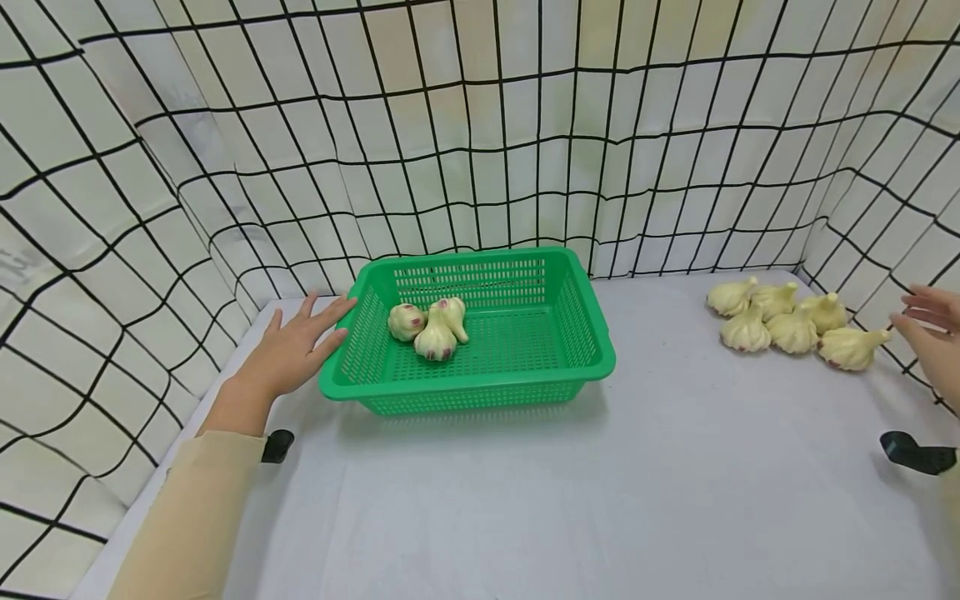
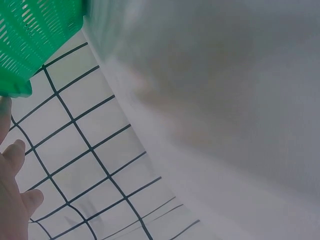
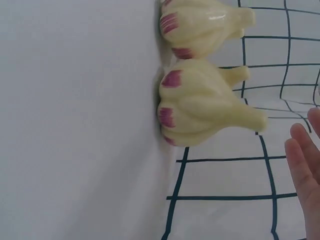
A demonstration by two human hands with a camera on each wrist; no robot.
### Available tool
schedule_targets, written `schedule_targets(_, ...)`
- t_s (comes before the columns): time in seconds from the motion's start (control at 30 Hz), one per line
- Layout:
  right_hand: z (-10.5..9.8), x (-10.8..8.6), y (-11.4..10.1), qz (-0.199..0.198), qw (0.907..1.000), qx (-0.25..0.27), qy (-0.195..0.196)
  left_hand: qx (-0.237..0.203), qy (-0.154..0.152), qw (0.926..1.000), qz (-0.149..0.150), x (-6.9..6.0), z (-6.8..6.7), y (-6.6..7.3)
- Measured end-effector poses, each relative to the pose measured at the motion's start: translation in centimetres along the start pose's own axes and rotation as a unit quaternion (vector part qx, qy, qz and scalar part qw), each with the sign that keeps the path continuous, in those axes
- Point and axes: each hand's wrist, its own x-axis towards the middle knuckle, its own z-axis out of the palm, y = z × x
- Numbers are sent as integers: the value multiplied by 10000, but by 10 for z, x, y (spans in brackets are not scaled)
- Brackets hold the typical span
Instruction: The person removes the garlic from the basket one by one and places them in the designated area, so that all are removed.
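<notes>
A green slotted basket (image 1: 480,392) holds three garlic bulbs (image 1: 436,337) toward its left side. My left hand (image 1: 288,350), fingers spread and straight, touches the basket's left rim; in the left wrist view its fingers (image 2: 14,156) show beside the basket corner (image 2: 37,42). Several pale garlic bulbs (image 1: 793,332) lie grouped on the table at the right. Just right of the rightmost bulb (image 1: 849,347) is my right hand (image 1: 933,333), empty, its fingers extended. In the right wrist view that hand (image 3: 306,160) is apart from the nearest bulb (image 3: 200,102).
White walls with black grid netting (image 1: 480,150) enclose the table (image 1: 525,500) at the back and both sides. Dark straps or mounts (image 1: 917,454) show near both wrists.
</notes>
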Motion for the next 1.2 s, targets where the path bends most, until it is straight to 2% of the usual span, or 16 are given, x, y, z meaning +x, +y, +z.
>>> schedule_targets(0.17, -4, -1, -30, -313, 9991, 118, -278, 18, -15, 10000, -11, 0, 0, 0)
schedule_targets(0.3, -4, 1, -46, -665, 9964, 96, -510, 42, -10, 10000, 12, 1, -1, 0)
schedule_targets(0.57, 2, 3, -78, -1105, 9887, 164, -995, 105, -36, 9999, 14, 0, -2, 0)
schedule_targets(0.73, 9, 7, -103, -1482, 9795, 298, -1329, 114, -48, 9999, 6, 0, -2, -1)
schedule_targets(0.87, 16, 9, -125, -1884, 9688, 494, -1532, 98, -49, 9999, 2, -1, 0, -1)
schedule_targets(1.2, 36, 13, -176, -2438, 9465, 863, -1929, 157, -66, 9999, -28, 1, -2, -1)
